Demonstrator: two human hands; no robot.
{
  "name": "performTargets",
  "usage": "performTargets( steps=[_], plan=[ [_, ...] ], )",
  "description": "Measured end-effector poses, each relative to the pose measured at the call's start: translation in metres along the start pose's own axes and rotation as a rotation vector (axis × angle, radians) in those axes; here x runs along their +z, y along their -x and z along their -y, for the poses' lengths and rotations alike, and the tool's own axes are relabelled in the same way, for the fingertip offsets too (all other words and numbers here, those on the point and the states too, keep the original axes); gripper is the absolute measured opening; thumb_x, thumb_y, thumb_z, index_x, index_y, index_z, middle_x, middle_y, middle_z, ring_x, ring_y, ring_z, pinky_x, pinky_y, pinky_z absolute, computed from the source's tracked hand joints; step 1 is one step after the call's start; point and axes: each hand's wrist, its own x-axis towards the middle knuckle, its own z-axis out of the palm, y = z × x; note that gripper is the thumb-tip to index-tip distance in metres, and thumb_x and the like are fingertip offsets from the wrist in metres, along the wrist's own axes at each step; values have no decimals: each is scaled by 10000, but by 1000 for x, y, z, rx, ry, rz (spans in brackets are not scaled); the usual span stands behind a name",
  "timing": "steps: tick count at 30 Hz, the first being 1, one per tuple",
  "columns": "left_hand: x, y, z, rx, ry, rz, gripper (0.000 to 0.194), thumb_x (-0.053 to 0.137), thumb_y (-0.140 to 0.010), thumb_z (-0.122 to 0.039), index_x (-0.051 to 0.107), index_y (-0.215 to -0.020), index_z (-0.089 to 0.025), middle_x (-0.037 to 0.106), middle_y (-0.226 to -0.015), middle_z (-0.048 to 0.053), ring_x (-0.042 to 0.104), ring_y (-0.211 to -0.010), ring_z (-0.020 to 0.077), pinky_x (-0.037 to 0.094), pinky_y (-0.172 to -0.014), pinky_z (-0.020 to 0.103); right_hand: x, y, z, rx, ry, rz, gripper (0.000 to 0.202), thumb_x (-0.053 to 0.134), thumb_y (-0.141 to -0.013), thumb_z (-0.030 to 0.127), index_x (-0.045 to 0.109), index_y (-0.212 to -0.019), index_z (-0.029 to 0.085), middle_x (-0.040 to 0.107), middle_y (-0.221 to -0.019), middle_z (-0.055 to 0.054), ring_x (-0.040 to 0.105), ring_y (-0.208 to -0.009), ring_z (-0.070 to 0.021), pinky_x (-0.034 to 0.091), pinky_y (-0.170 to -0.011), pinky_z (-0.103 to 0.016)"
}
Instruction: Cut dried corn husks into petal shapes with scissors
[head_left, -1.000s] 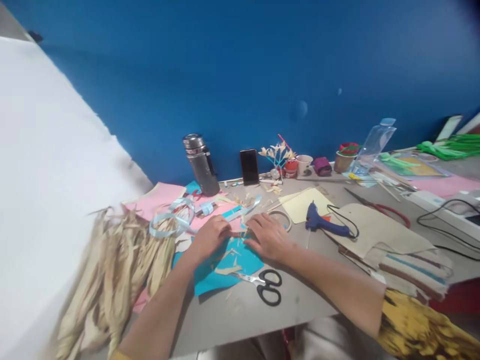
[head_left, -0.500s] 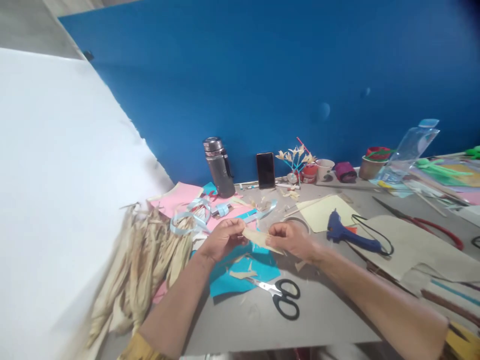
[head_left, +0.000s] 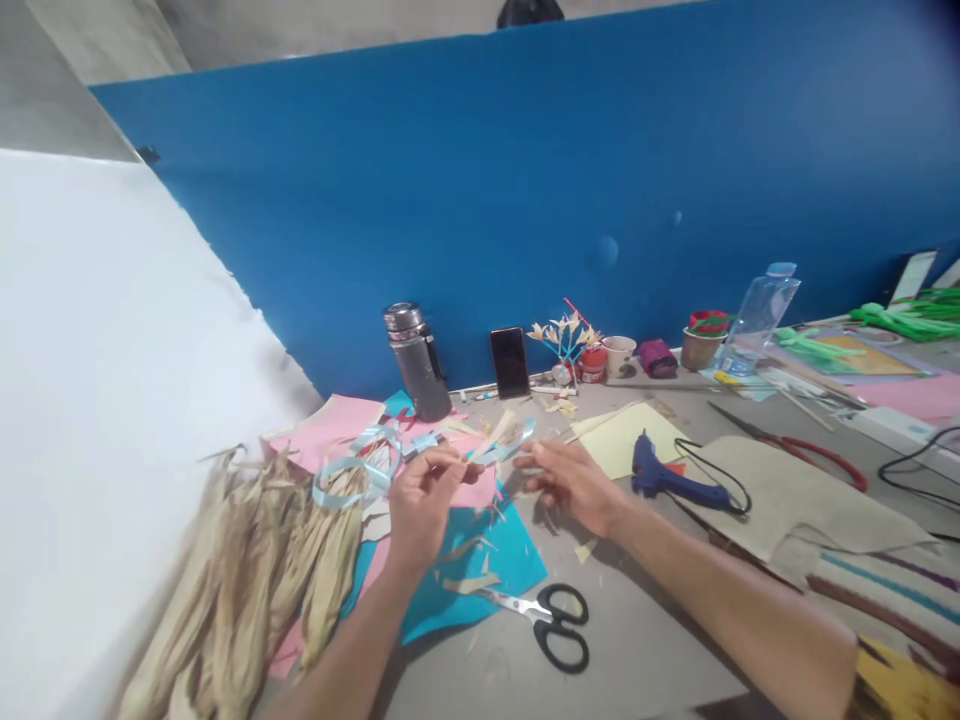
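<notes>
My left hand [head_left: 427, 492] hovers over the sheets of paper, its thumb and fingers pinched together; what they hold, if anything, I cannot make out. A short gap to the right, my right hand [head_left: 576, 488] has loosely bent, parted fingers with nothing visible in them. Just beyond the hands lies a pale strip of dried husk [head_left: 498, 432], beside a light blue ribbon [head_left: 352, 482]. Below them, black-handled scissors [head_left: 556, 620] rest with their blades on a blue sheet [head_left: 517, 545] strewn with husk scraps. Bundled dried husks [head_left: 247, 570] lie left of my left arm.
A grey thermos [head_left: 420, 370], an upright phone [head_left: 510, 362] and husk flowers [head_left: 564, 335] stand along the blue partition [head_left: 450, 200]. To the right are a blue glue gun [head_left: 675, 480], red-handled shears [head_left: 817, 450], a paper cup [head_left: 619, 357] and a clear bottle [head_left: 757, 320].
The husk strip stretched between both hands is no longer there; a similar strip lies behind them. My hands have moved apart, and the view has shifted right and tilted up.
</notes>
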Motion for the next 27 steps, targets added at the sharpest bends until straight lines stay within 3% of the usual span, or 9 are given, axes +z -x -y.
performTargets(
  steps=[3,6,8,11,12,15,17,22,27],
  plan=[
    [10,13,-1,255,-329,171,157,632,-840,-346,638,-741,-223,663,-903,78,627,-918,229,506,-855,380,4,0,-4,-22,19,38,427,735,-731,553,672,-869,154,672,-820,-63,590,-639,-125,397,-466,-195],
    [16,19,-1,268,-351,400,177,603,-858,-334,654,-728,-225,677,-890,76,630,-906,223,499,-859,362,2,-4,-4,-118,101,-75,440,806,-648,531,587,-646,150,533,-583,28,428,-485,-65,299,-427,-185],
    [16,16,-1,148,-316,355,202,566,-876,-342,650,-743,-215,682,-869,64,635,-880,213,502,-827,344,0,-6,-2,-144,150,-89,477,804,-636,542,527,-575,159,467,-525,52,346,-451,-53,240,-418,-197],
    [12,9,-3,-25,-254,98,168,548,-868,-337,646,-900,-204,671,-861,40,638,-852,196,508,-769,316,0,-2,0,-155,254,-19,470,764,-673,555,528,-559,165,432,-475,56,325,-444,-63,206,-427,-216],
    [11,8,-3,-69,-219,68,197,539,-870,-349,640,-936,-194,657,-807,31,640,-814,191,508,-750,312,2,1,0,-152,304,11,458,751,-687,553,543,-565,164,432,-464,54,327,-441,-66,206,-430,-220],
    [14,9,-5,-148,-95,186,301,486,-899,-418,639,-875,-160,571,-600,-3,603,-645,167,488,-678,295,10,10,-3,-124,479,80,431,716,-719,523,547,-551,163,442,-448,46,341,-433,-70,211,-432,-225],
    [19,13,-7,-144,-59,274,286,538,-872,-417,628,-785,-160,564,-605,-5,563,-624,147,460,-652,272,16,16,-6,-113,577,115,427,701,-735,481,511,-516,168,432,-444,45,337,-430,-66,213,-429,-223],
    [27,18,-4,-207,-76,245,257,622,-778,-365,538,-626,-176,520,-609,-22,475,-600,114,403,-597,234,22,20,-8,-163,600,159,385,691,-750,462,546,-557,162,465,-475,44,375,-456,-71,252,-439,-211],
    [23,15,-3,-258,-182,283,256,601,-774,-385,544,-636,-177,500,-593,-23,445,-578,113,373,-560,228,18,15,-10,-185,575,58,303,702,-752,430,634,-649,153,551,-532,22,455,-489,-87,313,-455,-203]
  ],
)
